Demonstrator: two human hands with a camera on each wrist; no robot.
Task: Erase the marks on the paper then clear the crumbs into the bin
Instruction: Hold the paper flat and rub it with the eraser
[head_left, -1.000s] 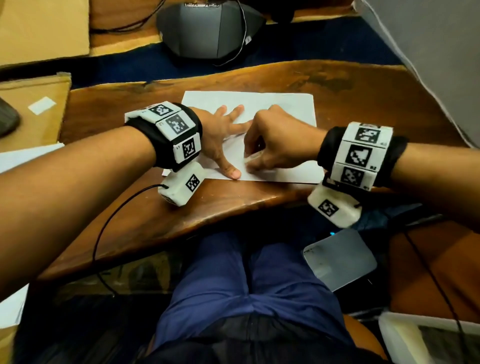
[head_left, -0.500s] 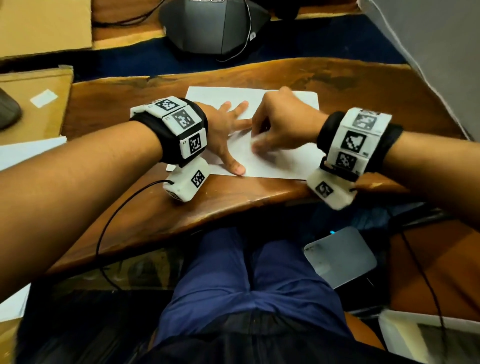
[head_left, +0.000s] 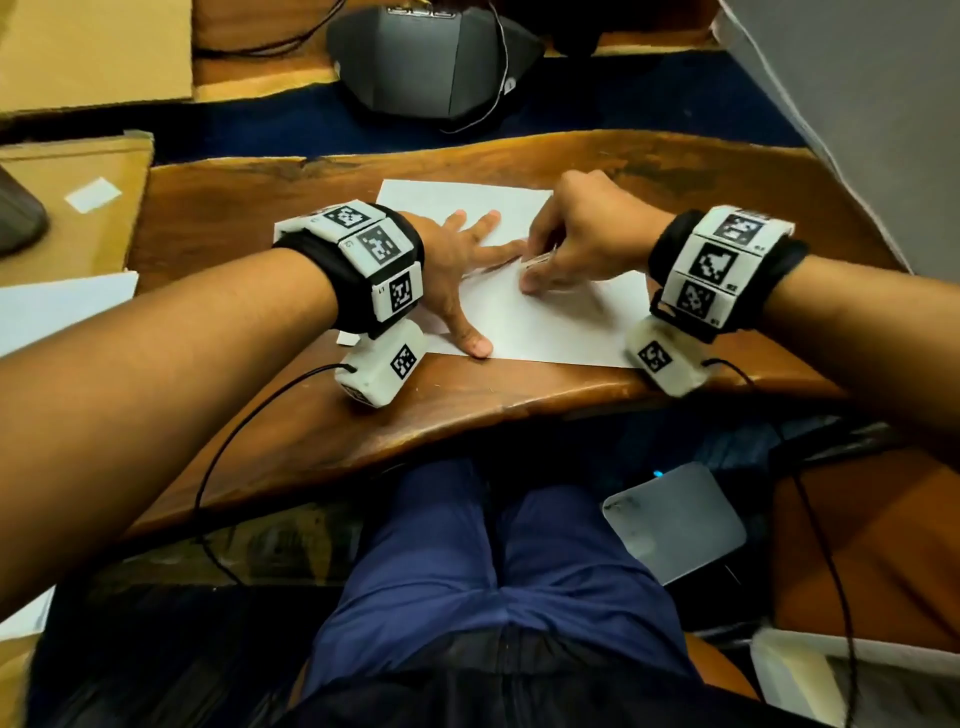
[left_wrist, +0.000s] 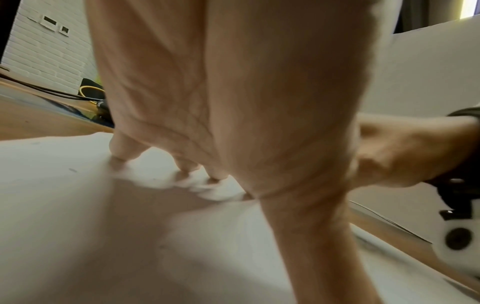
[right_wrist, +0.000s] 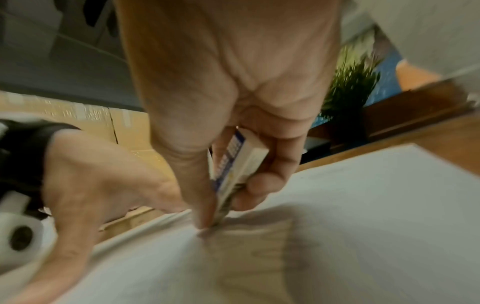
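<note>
Right hand (head_left: 582, 244) pinches eraser (right_wrist: 239, 164) between thumb and fingers, lower end touching paper (head_left: 561, 322). Left hand (head_left: 457, 270) lies flat, fingers spread, pressing paper beside the eraser. Paper lies on wooden table (head_left: 727, 176), near its front edge. Marks and crumbs too blurred to tell. Wrist views motion-blurred.

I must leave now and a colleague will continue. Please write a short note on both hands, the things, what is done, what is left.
Left hand: open, fingers spread flat, pressing the white paper sheet onto the brown wooden table.
Right hand: pinches the white block eraser in its blue-printed sleeve, tip on the sheet.
Done: erasing is under way.
Left: any remaining marks, then crumbs into the bin; no bin is identifiable.
</note>
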